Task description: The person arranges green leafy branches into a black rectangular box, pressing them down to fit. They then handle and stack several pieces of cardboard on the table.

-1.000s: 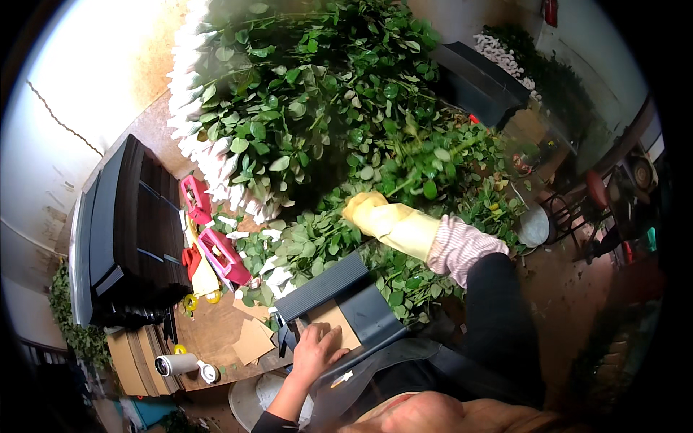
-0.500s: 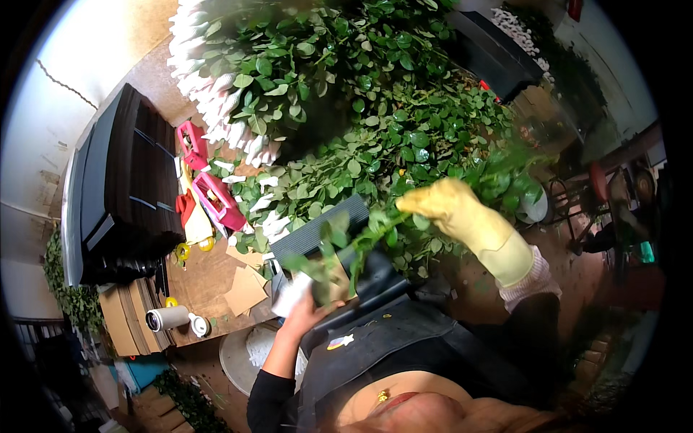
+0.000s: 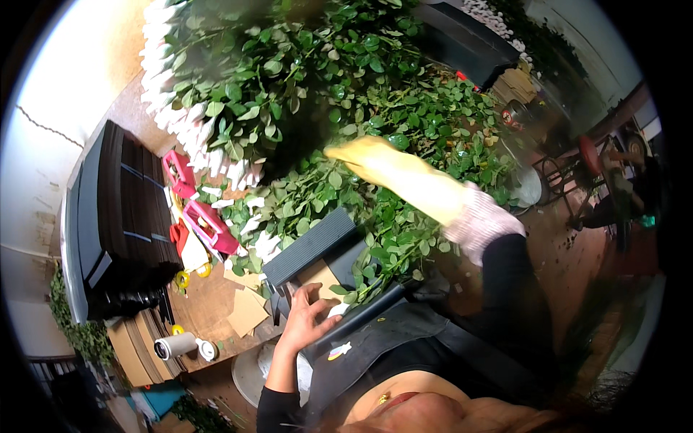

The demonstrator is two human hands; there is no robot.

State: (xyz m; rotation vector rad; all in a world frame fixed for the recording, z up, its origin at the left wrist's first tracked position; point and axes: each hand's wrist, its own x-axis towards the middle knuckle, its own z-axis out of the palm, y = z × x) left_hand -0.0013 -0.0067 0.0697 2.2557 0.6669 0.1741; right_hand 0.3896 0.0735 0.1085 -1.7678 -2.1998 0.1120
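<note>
My bare left hand (image 3: 307, 321) lies with fingers apart over a piece of cardboard (image 3: 320, 276) in a black trough (image 3: 370, 309). A white flower head (image 3: 338, 309) lies by its fingertips, and a leafy stem (image 3: 364, 289) runs rightward from it across the trough. A ridged dark grey block (image 3: 310, 245) stands along the trough's far side. My right hand (image 3: 372, 162), in a long yellow glove, stretches over the heap of leafy stems (image 3: 404, 119). Its fingers point left, close together and blurred; whether they grip a stem cannot be seen.
White-sleeved flower heads (image 3: 209, 137) stack at the far left of the heap. Two pink tape dispensers (image 3: 209, 225), cardboard pieces (image 3: 247, 312) and a white tumbler (image 3: 173, 345) occupy the wooden table (image 3: 206, 307). Dark sheets (image 3: 130, 209) form a tall pile on the left.
The leafy stem has come down into the trough, and my right hand has let go of it and moved left and away over the heap. My left hand's fingers have spread.
</note>
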